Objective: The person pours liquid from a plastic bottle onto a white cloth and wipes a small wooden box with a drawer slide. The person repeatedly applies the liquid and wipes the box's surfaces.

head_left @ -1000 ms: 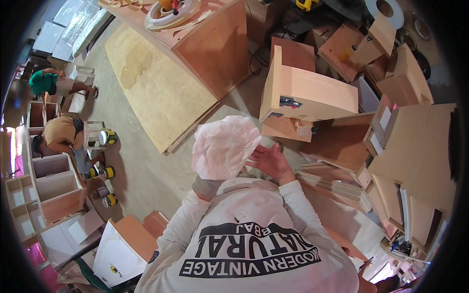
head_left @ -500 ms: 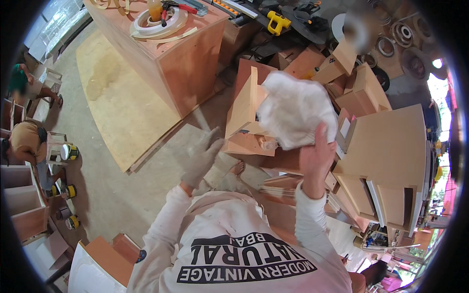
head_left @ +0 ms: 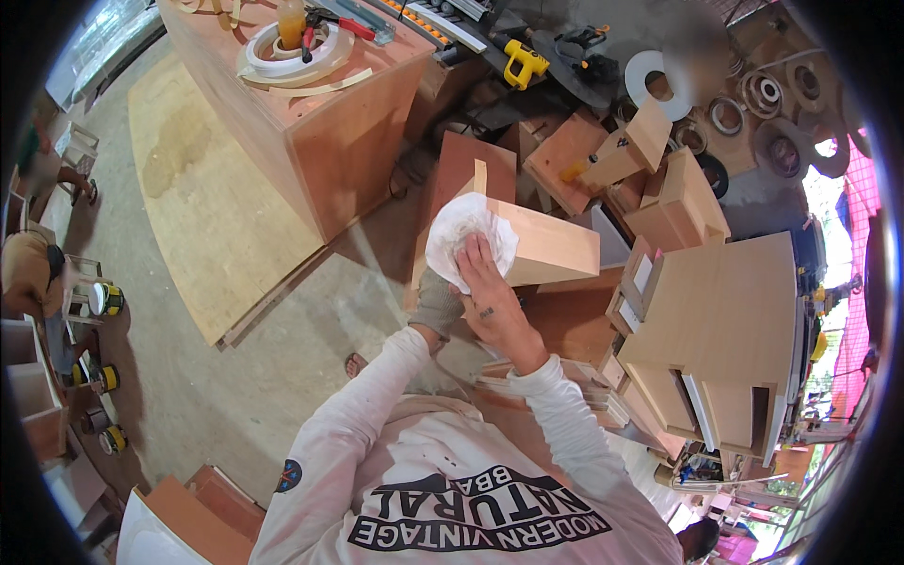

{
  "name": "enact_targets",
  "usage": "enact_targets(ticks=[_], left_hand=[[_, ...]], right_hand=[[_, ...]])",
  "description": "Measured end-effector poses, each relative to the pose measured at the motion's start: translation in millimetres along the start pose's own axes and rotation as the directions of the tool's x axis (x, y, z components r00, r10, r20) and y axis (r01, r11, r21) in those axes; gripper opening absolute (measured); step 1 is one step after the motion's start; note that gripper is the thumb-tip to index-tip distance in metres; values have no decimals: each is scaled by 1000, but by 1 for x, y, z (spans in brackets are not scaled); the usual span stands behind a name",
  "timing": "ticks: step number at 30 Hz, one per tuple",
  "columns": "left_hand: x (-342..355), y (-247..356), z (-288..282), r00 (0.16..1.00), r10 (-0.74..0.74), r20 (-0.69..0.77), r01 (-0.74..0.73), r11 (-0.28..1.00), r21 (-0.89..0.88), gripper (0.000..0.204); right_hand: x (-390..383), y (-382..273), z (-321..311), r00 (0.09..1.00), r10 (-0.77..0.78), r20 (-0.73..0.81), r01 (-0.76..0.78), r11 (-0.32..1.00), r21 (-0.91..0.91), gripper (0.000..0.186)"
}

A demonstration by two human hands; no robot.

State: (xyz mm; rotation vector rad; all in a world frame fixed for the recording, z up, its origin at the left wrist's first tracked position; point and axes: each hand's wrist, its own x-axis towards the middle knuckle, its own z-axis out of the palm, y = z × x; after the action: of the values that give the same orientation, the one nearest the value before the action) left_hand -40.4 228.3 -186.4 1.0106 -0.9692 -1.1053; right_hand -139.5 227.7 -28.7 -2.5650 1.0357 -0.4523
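The white cloth (head_left: 448, 227) is in hand, overlapping the pale box's (head_left: 556, 243) left end (contact unclear). The right hand (head_left: 492, 299) lies on it, fingers extended; the gloved left hand's (head_left: 438, 303) grip is hidden. What remains doesn't show.

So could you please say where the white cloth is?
In the head view, the white cloth is just above centre, with the right hand over it and the pale wooden box to its right.

Here was the grey floor (head_left: 292, 405), a big pale plywood sheet (head_left: 212, 212) flat across its left side, yellow-and-black tins (head_left: 114, 439) farther left; at the far side, a wooden box (head_left: 363, 160) bore a white coil (head_left: 328, 49)!
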Motion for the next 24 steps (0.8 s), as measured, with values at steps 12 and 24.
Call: enact_targets(ticks=[12,24], left_hand=[[25,58,2,980,-182,83,98,797,596,70],[27,97,3,916,-401,27,290,706,646,90]], right_hand=[[54,55,7,992,31,-118,-22,997,76,58],[-91,-6,-64,534,845,7,-471,290,833,33]])
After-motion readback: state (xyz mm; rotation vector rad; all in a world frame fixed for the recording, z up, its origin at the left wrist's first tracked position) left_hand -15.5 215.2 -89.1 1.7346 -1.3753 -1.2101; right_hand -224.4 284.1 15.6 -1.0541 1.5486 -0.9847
